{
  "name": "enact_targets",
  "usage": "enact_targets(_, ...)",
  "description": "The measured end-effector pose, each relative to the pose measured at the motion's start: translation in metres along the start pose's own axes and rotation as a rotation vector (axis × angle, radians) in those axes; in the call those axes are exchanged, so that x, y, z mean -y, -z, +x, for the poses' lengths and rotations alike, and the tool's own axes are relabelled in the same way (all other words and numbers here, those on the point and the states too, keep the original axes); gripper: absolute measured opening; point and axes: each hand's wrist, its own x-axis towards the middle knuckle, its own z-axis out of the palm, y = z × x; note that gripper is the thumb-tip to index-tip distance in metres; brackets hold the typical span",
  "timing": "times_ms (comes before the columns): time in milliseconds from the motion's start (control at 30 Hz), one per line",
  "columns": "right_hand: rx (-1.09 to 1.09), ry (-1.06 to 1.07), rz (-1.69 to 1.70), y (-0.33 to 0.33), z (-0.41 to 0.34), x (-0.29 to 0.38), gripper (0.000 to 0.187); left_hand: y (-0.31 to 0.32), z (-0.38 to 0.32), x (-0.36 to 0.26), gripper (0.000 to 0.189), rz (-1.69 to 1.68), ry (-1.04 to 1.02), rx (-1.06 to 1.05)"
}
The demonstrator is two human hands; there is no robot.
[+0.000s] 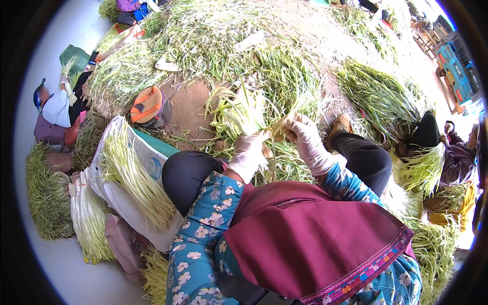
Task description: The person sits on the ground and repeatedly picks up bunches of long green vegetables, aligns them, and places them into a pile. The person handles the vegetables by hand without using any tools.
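Both of my hands wear thin whitish gloves and meet in front of my knees. My left hand point(247, 154) grips a small bunch of pale yellow-green leaves point(244, 110), which look like blanched chives; the leafy ends fan out beyond the fist. Close beside it, my right hand point(308, 143) pinches a few pale, wilted leaf strands point(284, 124) between thumb and fingers. One thin strand point(273, 162) hangs down between the hands. Below them lies a heap of loose green leaves point(288, 166). My fingers hide where the strands meet the bunch.
Left of my knee, a pale bundle point(133, 175) rests on a white woven sack point(106, 152), near a tied bundle point(87, 213). An orange-striped round seat point(148, 105) stands ahead. Leaf piles point(377, 95) cover much of the floor. People sit at left point(57, 106) and right point(459, 164).
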Motion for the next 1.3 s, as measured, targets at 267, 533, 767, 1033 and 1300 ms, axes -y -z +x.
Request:
enact_targets(267,-0.271,0.168,-0.071,0.038,0.001,0.032,0.017,0.012,0.020,0.012,0.016,-0.066,-0.184,0.078)
enact_targets(533,-0.366,0.454,0.177,0.083,-0.015,0.109,0.013,0.023,0.021,0.012,0.016,0.543,-0.260,0.130)
enact_targets(767,-0.225,0.613,0.282,0.115,-0.047,0.170,0.029,0.035,0.032,0.020,0.033,1.337,-0.372,-0.094)
enact_targets(1033,-0.173,0.488,0.307,0.113,-0.061,0.165,0.035,0.034,0.042,0.025,0.029,0.977,0.115,0.070)
enact_targets(1300,-0.152,0.060,0.106,0.034,-0.036,0.079,0.017,0.032,0.013,-0.008,0.013,1.517,-0.248,-0.027)
